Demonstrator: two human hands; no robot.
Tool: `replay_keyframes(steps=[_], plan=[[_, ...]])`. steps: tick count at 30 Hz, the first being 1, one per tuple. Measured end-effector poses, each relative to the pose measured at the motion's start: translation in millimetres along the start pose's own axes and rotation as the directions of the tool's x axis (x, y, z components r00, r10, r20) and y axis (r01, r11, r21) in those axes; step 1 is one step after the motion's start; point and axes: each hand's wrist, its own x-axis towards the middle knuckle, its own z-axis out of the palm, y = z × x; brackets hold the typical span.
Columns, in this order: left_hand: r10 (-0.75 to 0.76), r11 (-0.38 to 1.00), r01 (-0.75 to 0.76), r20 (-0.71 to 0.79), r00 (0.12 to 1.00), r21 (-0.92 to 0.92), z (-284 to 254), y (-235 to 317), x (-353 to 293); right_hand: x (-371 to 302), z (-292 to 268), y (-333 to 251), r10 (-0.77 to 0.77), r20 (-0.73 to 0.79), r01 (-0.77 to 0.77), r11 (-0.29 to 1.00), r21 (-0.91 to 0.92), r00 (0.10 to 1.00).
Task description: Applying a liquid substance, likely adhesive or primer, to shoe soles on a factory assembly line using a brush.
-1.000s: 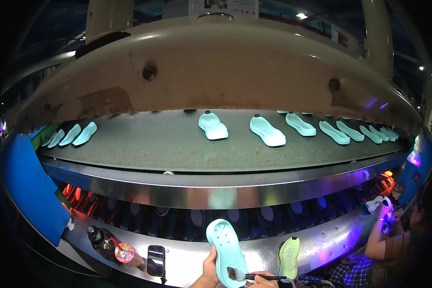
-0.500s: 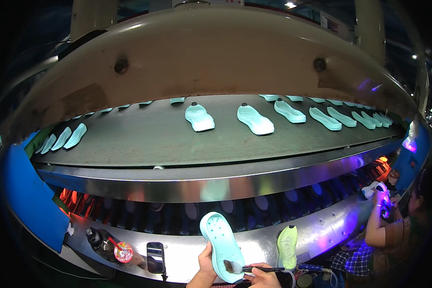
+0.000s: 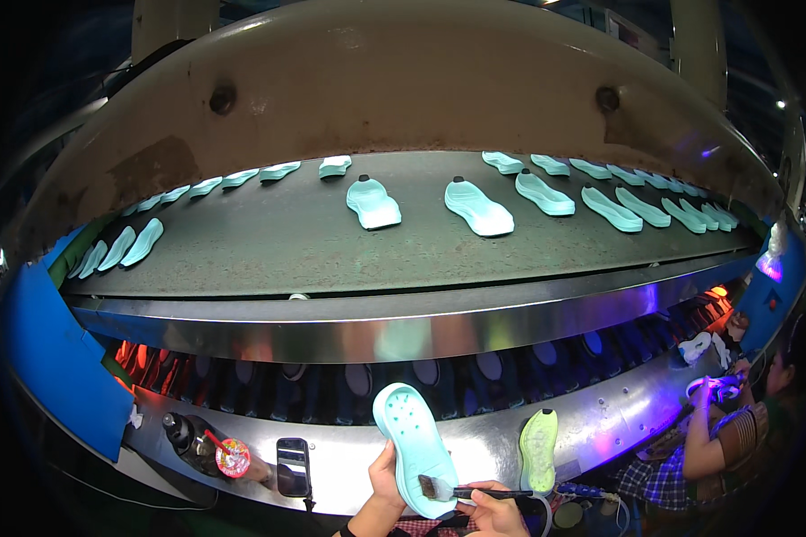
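My left hand [image 3: 388,483] grips a pale turquoise shoe sole [image 3: 412,443] by its left edge. The sole's cupped inner side faces up, with a group of small round hollows toward its far end. In my right hand [image 3: 495,510] is a brush [image 3: 493,493] with a dark handle. Its bristles rest on the sole's inner surface near the end closest to me. To the right of the brush, a yellow-green sole [image 3: 538,450] lies on the metal ledge [image 3: 349,465].
Several turquoise soles [image 3: 479,208] sit on the dark conveyor belt [image 3: 269,233] ahead. A lower rack of dark shapes [image 3: 358,380] runs beneath it. A phone [image 3: 293,467], a dark bottle [image 3: 178,433] and a cup with a red straw [image 3: 233,457] stand left. A co-worker [image 3: 725,438] handles a shoe at right.
The view has shifted slightly, and the belt scene appears higher. My brush stays on the near part of the sole. The co-worker's hands have moved lower, leaving a white shoe on the ledge.
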Motion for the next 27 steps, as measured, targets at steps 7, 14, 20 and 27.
replay_keyframes(steps=[7,14,20,27], plan=[[0.003,1.000,-0.003,0.025,1.000,0.025,6.0,0.4,-4.1,-4.0,13.9,-8.5,0.002,0.035,-0.002,1.000,0.002,0.999],[-0.020,1.000,0.020,-0.006,1.000,-0.014,17.1,-2.3,-7.3,-25.6,66.1,-53.9,-0.249,0.464,0.517,0.558,-0.649,0.850],[0.035,0.994,-0.029,-0.054,0.998,0.104,15.4,-4.3,1.1,-33.1,101.8,-70.2,-0.037,-0.067,-0.047,0.401,-0.915,0.997],[0.005,1.000,-0.004,-0.030,1.000,0.031,16.9,-4.1,0.7,-8.2,47.6,-37.4,-0.062,-0.063,0.059,0.997,-0.058,0.996]])
